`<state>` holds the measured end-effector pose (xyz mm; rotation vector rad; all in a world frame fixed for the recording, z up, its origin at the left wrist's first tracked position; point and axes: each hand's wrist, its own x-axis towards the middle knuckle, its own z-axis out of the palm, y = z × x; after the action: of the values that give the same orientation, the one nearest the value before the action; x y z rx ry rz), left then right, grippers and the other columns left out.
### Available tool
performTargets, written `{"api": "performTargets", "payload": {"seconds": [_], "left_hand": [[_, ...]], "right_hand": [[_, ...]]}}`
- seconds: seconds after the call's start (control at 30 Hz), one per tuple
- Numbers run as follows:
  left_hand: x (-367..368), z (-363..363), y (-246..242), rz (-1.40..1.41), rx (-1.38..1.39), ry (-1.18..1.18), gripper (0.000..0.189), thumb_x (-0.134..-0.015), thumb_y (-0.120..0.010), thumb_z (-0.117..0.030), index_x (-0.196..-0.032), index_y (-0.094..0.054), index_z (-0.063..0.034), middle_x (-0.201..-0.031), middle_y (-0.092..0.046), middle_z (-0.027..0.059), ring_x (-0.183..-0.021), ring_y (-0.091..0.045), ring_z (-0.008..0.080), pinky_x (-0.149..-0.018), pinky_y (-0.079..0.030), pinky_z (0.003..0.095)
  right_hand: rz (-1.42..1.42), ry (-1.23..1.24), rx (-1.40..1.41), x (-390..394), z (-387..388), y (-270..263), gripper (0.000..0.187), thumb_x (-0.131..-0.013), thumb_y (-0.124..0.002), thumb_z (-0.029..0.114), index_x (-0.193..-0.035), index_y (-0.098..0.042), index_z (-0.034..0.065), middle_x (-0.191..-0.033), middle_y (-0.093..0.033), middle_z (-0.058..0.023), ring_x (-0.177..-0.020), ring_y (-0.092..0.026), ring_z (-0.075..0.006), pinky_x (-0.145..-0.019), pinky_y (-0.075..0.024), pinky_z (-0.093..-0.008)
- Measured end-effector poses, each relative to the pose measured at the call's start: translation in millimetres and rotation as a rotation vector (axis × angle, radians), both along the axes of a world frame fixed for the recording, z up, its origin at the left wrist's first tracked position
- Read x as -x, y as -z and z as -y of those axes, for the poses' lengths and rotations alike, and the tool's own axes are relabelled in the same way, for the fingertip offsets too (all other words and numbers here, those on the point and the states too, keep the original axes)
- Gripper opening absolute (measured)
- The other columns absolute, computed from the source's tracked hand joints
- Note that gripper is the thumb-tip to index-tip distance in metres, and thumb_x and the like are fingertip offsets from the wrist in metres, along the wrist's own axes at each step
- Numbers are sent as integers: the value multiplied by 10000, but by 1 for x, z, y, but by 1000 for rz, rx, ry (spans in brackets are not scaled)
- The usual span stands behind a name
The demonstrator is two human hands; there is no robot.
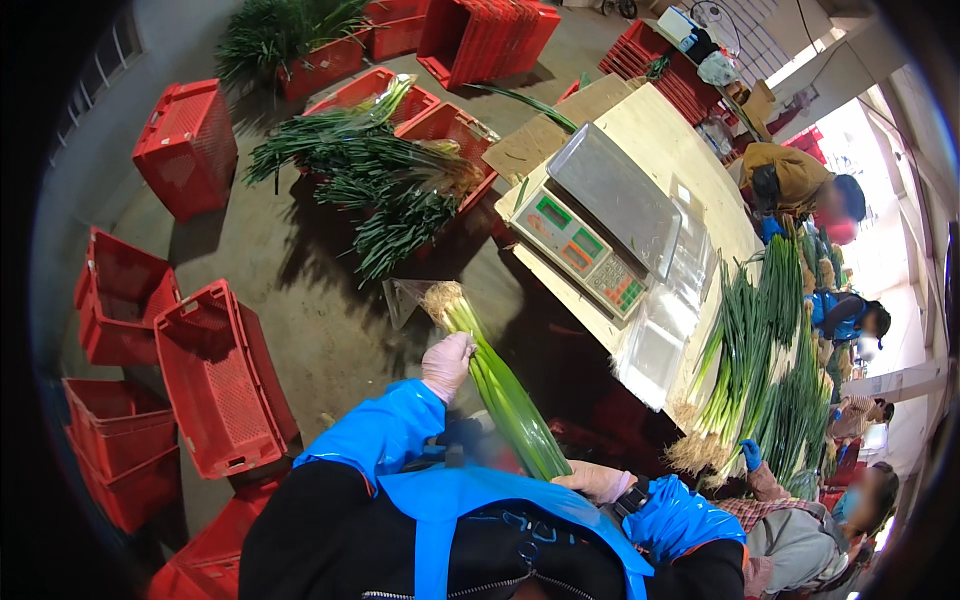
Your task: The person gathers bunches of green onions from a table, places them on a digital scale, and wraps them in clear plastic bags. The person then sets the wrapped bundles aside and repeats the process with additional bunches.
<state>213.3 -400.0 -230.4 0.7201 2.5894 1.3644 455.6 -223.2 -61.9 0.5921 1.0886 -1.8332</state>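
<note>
A bundle of long green onions [499, 382] in a clear plastic sleeve lies slantwise before my body, its roots pointing up and left. My left hand [448, 365], in a pale glove, grips it just below the roots. Around the leafy end is my right hand [589, 480], also gloved, with a dark watch at the wrist. Beyond the bundle, a digital scale [581, 244] with a bare metal pan [615, 199] stands on a wooden table [701, 180]. Clear plastic sleeves [656, 345] lie beside the scale.
More green onions [735, 360] are piled along the table at right, where several co-workers [795, 525] stand. Red crates [457, 127] holding bagged onions [375, 172] stand on the floor ahead. Other red crates [217, 382] are at left, and stacked crates [487, 37] at the back.
</note>
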Motion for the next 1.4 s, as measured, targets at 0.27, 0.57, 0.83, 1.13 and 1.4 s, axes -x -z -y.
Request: {"api": "performTargets", "payload": {"seconds": [0.27, 0.57, 0.83, 1.13, 1.4], "left_hand": [[-39, -4, -48, -157, -101, 496, 103, -863, -602, -187, -882, -557, -96, -707, -593, 146, -672, -612, 354, -585, -495, 422], [-85, -17, -72, 258, -106, 976, 177, -913, -582, -237, -1010, -517, -104, -745, -605, 145, -668, -613, 349, -606, -488, 421], [-37, -25, -61, 739, -254, 569, 155, -917, -591, -162, -998, -550, -36, -871, -601, 69, -819, -561, 143, -724, -483, 310], [-29, -21, -134, 878, -595, 630, 112, -927, -548, -48, -1039, -553, -51, -905, -545, 4, -748, -480, 50, -629, -415, 200], [14, -14, -188, 983, -566, 495, 132, -938, -534, -56, -1066, -564, -59, -745, -509, -32, -505, -395, 33, -448, -344, 202]], "right_hand": [[8, -92, -38, -11, -9, -15, 595, -918, -639, 318, -1406, -428, 51, -1286, -561, -44, -1117, -529, -134, -988, -421, -300], [419, 17, -64, 1, -33, 45, 379, -916, -641, 336, -1160, -619, 47, -1073, -680, -89, -877, -661, -161, -754, -539, -325], [191, -30, -244, 70, -55, 36, 518, -989, -461, 463, -1297, -546, 55, -1142, -653, -65, -959, -635, -153, -819, -524, -323], [-193, 885, -473, -25, -177, 11, 606, -900, -615, 391, -1397, -411, 112, -1205, -606, -138, -1017, -633, -222, -858, -526, -354], [-201, 350, -356, -33, -65, 111, 586, -908, -671, 209, -1381, -377, 27, -1366, -477, -153, -1244, -474, -206, -976, -456, -342]]}}
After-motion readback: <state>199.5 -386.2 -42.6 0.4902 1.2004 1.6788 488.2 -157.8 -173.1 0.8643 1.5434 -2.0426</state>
